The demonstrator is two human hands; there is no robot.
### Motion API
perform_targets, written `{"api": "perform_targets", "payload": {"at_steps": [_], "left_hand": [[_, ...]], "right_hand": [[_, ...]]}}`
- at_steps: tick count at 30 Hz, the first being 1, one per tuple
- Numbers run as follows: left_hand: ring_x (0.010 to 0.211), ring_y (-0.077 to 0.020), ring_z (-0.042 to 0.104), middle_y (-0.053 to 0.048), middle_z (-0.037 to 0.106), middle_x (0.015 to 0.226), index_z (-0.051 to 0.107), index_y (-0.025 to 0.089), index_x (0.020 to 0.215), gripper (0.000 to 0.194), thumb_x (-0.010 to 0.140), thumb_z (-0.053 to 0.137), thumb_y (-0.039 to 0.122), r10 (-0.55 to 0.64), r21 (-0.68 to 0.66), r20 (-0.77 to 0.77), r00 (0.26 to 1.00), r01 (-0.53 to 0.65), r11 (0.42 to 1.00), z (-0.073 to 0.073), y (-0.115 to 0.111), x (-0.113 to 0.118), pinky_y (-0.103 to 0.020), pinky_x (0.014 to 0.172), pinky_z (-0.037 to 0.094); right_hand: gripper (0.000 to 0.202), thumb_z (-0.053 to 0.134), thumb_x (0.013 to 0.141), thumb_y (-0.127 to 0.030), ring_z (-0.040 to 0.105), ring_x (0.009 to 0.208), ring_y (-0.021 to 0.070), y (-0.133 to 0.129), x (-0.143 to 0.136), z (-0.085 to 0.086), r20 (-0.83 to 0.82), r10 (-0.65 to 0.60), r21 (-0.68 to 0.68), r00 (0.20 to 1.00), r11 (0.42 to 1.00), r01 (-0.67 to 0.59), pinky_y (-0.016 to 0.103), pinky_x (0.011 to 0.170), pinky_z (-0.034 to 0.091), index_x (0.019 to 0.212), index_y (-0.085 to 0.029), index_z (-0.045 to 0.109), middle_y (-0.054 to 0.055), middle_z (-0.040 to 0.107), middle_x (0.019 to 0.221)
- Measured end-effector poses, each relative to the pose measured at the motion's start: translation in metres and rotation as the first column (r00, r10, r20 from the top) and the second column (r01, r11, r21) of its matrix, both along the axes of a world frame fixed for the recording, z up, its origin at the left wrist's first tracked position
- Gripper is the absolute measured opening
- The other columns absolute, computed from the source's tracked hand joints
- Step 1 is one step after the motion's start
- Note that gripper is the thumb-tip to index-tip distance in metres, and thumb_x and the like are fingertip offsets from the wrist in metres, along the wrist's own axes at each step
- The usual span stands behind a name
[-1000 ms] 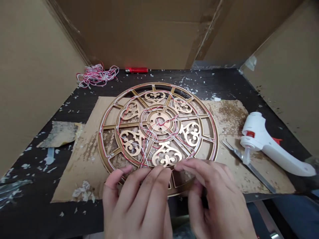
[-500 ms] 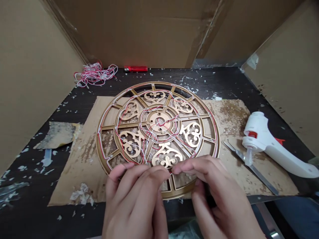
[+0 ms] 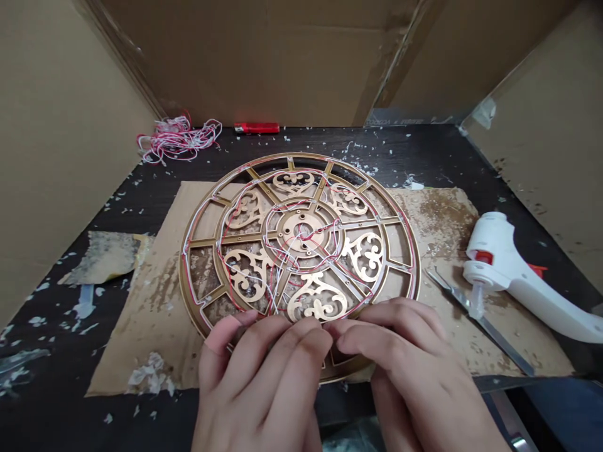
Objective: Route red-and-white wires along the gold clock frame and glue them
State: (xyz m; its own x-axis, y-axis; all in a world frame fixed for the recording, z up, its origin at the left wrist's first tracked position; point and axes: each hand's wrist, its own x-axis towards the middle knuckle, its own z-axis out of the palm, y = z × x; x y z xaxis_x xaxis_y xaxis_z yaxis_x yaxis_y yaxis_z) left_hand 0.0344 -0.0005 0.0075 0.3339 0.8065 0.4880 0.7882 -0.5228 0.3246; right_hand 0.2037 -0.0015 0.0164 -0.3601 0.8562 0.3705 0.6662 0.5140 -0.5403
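A gold openwork wheel [image 3: 214, 239] with scroll ornaments lies flat. Red and white wire [image 3: 277, 276] runs along its rings and crosses its spokes. At the wheel's near side my left hand [image 3: 264, 370] is closed, its fingers bent down over the inner ring. Close against it, my right hand [image 3: 409, 358] is closed too, with fingertips nearly touching the left ones below the front scroll ornament [image 3: 316, 301]. What the fingertips pinch is hidden behind them; the wire leads in toward that spot.
Beneath the wheel is a stained cardboard sheet [image 3: 141, 282]. A white glue gun [image 3: 532, 276] and metal tweezers [image 3: 499, 342] lie at right. Further back are a wire bundle [image 3: 179, 139] and a red lighter [image 3: 257, 128]. Cardboard walls [image 3: 264, 56] enclose the dark table [image 3: 330, 139]; white scraps are scattered about.
My right hand has shifted slightly, its fingers curling further in toward the left fingertips. A small red bit seen between the fingertips is now covered. The view has moved slightly.
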Motion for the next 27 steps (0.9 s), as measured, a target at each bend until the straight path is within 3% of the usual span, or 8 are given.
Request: {"api": "perform_targets", "payload": {"at_steps": [3,9,13,18,22,27], "left_hand": [[0.087,-0.0111,0.059,0.007,0.07,0.092,0.062,0.022,0.096,0.033,0.074,0.044,0.005,0.031,-0.019,0.073,0.997,-0.03,0.999,-0.001,-0.001,-0.002,-0.033,0.092,0.035],[0.087,-0.0116,0.057,0.007,0.067,0.085,0.061,0.022,0.095,0.036,0.071,0.048,-0.001,0.099,-0.104,0.228,0.969,-0.077,0.992,-0.004,-0.005,-0.001,-0.037,0.088,0.04],[0.092,-0.0126,0.056,0.006,0.067,0.091,0.06,0.021,0.098,0.034,0.072,0.05,0.0,0.065,-0.11,0.198,0.978,-0.044,0.993,-0.001,-0.007,-0.003,-0.036,0.09,0.04],[0.091,-0.0154,0.056,0.004,0.067,0.092,0.06,0.024,0.094,0.026,0.076,0.052,0.008,0.147,-0.094,0.148,0.978,-0.134,0.987,-0.001,-0.006,-0.004,-0.04,0.091,0.039],[0.088,-0.0157,0.057,0.005,0.067,0.091,0.063,0.026,0.089,0.021,0.074,0.057,0.013,0.118,-0.048,0.096,0.988,-0.113,0.992,-0.003,-0.005,-0.006,-0.041,0.09,0.037],[0.091,-0.0153,0.056,0.005,0.067,0.096,0.062,0.026,0.096,0.024,0.074,0.059,0.015,0.09,-0.06,0.034,0.995,-0.088,0.994,-0.001,-0.005,-0.011,-0.038,0.091,0.036]], "right_hand": [[0.038,0.037,0.079,0.002,0.06,0.09,0.0139,0.0,0.003,0.002,-0.021,0.001,-0.035,1.0,0.999,-0.002,0.026,0.08,0.048,0.101,-0.021,0.056,-0.001,0.068,0.094],[0.026,0.047,0.081,-0.014,0.062,0.087,0.0212,0.001,-0.001,-0.003,-0.003,-0.047,0.01,0.999,0.999,0.047,0.035,0.075,0.051,0.097,-0.026,0.064,0.003,0.067,0.088],[0.024,0.049,0.081,-0.016,0.062,0.084,0.0213,0.0,-0.003,-0.006,-0.019,-0.035,0.022,0.999,0.999,0.035,0.036,0.074,0.052,0.098,-0.026,0.064,0.003,0.066,0.085],[0.031,0.042,0.081,-0.006,0.062,0.081,0.0175,-0.002,0.0,-0.003,-0.064,0.004,-0.034,0.998,0.999,-0.006,0.031,0.07,0.052,0.099,-0.023,0.059,0.002,0.067,0.085],[0.035,0.035,0.081,0.002,0.06,0.08,0.0144,-0.001,0.002,-0.002,-0.079,0.05,-0.073,0.996,0.996,-0.056,0.027,0.069,0.052,0.101,-0.02,0.053,-0.001,0.069,0.086],[0.028,0.04,0.085,-0.001,0.059,0.084,0.014,0.001,0.003,-0.002,-0.017,0.098,-0.053,0.995,0.994,-0.099,0.025,0.074,0.052,0.101,-0.019,0.054,-0.001,0.069,0.093]]}}
